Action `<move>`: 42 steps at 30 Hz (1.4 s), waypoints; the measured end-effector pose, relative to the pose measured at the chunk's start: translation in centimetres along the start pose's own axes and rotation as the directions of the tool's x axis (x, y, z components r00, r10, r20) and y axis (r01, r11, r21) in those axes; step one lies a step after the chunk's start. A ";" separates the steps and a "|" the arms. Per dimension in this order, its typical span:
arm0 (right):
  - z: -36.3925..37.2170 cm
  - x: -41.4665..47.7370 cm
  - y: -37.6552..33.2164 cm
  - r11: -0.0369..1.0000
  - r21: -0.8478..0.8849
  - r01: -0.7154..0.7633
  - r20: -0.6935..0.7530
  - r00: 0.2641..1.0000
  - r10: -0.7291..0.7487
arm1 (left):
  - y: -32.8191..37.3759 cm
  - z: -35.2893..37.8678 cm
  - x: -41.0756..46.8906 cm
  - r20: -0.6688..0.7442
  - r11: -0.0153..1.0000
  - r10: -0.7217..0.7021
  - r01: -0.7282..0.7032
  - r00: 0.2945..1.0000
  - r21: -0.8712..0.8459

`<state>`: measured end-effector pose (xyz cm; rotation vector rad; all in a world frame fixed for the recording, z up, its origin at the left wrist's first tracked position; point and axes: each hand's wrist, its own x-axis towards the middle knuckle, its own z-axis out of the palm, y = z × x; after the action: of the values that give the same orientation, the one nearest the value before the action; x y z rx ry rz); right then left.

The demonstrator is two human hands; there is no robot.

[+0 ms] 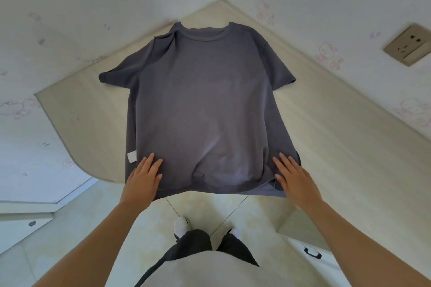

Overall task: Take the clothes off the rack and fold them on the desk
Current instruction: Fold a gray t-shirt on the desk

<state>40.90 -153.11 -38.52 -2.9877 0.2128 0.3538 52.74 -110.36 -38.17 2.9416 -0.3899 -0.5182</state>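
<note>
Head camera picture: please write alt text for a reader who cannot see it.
A grey T-shirt lies spread flat on a pale desk in a room corner. The left hand and right hand rest flat on its lower corners.

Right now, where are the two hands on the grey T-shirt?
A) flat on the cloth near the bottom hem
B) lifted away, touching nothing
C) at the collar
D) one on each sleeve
A: the left hand and the right hand lie with straight fingers on the T-shirt just above its hem.
</note>
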 end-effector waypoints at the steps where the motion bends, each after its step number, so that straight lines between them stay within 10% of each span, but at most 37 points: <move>1: 0.0 -0.2 0.8 0.998 -0.031 -0.055 0.037 0.998 0.056 | 0.1 0.0 0.1 0.012 1.000 -0.013 0.013 1.000 0.009; 6: -1.8 0.3 3.3 0.923 -0.075 -0.377 0.123 0.915 0.383 | 2.3 -0.1 0.1 -0.027 0.991 -0.083 0.085 0.996 0.099; 11: -4.2 2.8 0.9 0.951 0.191 -0.242 -0.033 0.967 0.252 | 5.0 -0.3 0.9 -0.031 0.999 0.005 -0.004 0.999 0.048; 20: -6.7 11.9 -3.9 0.932 0.360 -0.040 0.120 0.993 -0.004 | 7.0 -2.6 7.9 0.104 0.999 -0.026 0.029 0.994 -0.028; 24: -6.8 17.1 -6.3 0.979 0.193 0.061 0.234 0.966 -0.107 | 6.4 -4.0 13.0 0.167 1.000 -0.020 0.017 0.986 0.021; 34: -8.9 29.3 -3.0 0.979 -0.027 -0.200 0.295 0.935 0.199 | 8.6 -7.7 26.5 0.262 0.990 0.126 -0.138 0.957 0.028; 42: -13.6 40.7 -4.0 0.984 0.178 0.027 -0.305 0.952 0.029 | 8.3 -11.3 35.2 -0.481 0.983 0.093 -0.158 0.871 -0.096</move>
<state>83.73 -156.16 -34.72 -2.8456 0.2597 -0.1290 86.78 -127.09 -37.43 2.7560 -0.4576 0.1953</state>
